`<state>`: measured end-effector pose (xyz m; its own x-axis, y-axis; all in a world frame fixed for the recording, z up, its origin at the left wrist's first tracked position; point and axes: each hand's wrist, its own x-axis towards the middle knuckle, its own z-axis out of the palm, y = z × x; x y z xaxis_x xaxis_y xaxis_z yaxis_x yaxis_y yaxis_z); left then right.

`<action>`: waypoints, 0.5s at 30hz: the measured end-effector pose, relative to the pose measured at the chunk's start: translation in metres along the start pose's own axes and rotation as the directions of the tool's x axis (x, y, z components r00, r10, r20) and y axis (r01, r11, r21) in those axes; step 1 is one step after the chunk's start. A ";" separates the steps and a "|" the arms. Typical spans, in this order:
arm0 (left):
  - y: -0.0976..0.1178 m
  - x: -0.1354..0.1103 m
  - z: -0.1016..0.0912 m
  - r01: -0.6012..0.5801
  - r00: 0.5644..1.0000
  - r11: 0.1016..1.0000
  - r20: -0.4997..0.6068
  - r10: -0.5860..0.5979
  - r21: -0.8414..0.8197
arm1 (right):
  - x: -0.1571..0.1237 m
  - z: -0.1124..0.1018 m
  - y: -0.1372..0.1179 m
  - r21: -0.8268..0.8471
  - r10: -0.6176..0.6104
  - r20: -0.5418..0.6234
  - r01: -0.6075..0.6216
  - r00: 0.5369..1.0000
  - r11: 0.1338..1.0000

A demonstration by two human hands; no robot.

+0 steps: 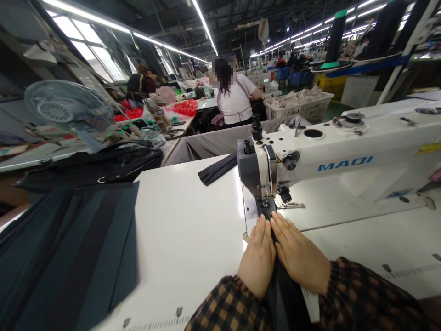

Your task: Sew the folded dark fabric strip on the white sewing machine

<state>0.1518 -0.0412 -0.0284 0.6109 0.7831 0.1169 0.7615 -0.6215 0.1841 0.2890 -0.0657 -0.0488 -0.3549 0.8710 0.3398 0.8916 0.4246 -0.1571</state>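
My left hand lies flat on a long strip of black fabric, fingers stretched toward the needle. Beside it, my right hand presses on the same strip, also with its fingers straight, and the two hands nearly touch. The strip runs from the table's front edge, between my hands, to the presser foot of a white sewing machine. Behind the machine head, the end of a dark folded strip rests on the table. My palms hide part of the fabric.
Dark blue-green cloth hangs over the table's left side, with a black bag beyond it. A fan stands at the left. Past the grey cloth bin a co-worker sits near a white basket of fabric.
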 end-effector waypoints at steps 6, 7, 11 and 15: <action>0.005 0.005 -0.004 0.078 0.997 0.997 0.009 -0.078 -0.014 | 0.007 0.001 0.001 0.028 0.030 0.025 -0.030 0.999 0.999; 0.006 0.005 -0.004 0.079 0.997 0.997 0.004 -0.079 -0.001 | 0.008 0.001 0.001 0.027 0.035 0.033 -0.036 0.999 0.999; 0.009 0.010 -0.005 0.030 0.999 0.994 0.030 -0.034 0.104 | 0.010 0.002 0.000 0.024 0.045 0.019 -0.045 0.999 0.999; 0.011 0.021 -0.009 0.004 0.998 0.989 0.058 -0.013 0.151 | 0.012 0.006 0.001 0.024 0.048 -0.013 -0.048 0.999 0.999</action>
<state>0.1712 -0.0320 -0.0154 0.6123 0.7885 0.0580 0.7881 -0.6146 0.0355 0.2835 -0.0534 -0.0503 -0.3079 0.8871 0.3438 0.9005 0.3884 -0.1957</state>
